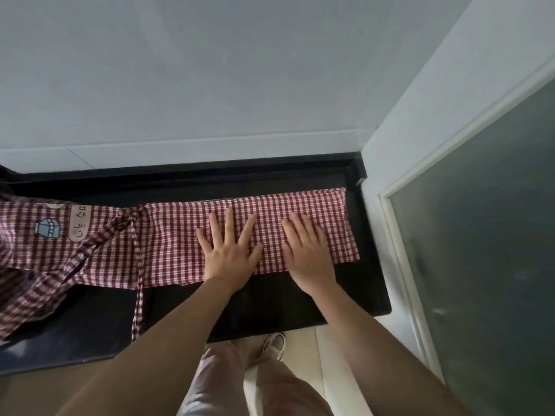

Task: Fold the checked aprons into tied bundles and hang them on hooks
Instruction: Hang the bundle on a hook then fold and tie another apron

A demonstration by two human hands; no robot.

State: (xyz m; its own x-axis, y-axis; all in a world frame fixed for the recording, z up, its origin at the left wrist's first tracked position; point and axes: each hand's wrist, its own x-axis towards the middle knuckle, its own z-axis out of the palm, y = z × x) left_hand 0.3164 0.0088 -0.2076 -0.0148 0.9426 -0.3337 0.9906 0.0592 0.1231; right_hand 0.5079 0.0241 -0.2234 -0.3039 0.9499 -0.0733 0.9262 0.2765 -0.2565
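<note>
Clearly the work is at an early stage: one checked apron [168,244] lies flattened into a long band across the black counter [270,298], not yet rolled or tied, and no hook shows anywhere, so bundling, knotting and hanging all appear still to come. The left hand [229,250] and the right hand [306,250] both lie flat with straight, spread fingers, pressing the right half of the band and grasping nothing. The cloth is thin woven red-and-white gingham, soft and creased; a strap [138,283] dangles over the counter's front edge toward 6 o'clock. Toward 9 o'clock the fabric bunches loosely and carries a blue printed patch [48,229]. The counter looks hard, smooth, glossy stone.
</note>
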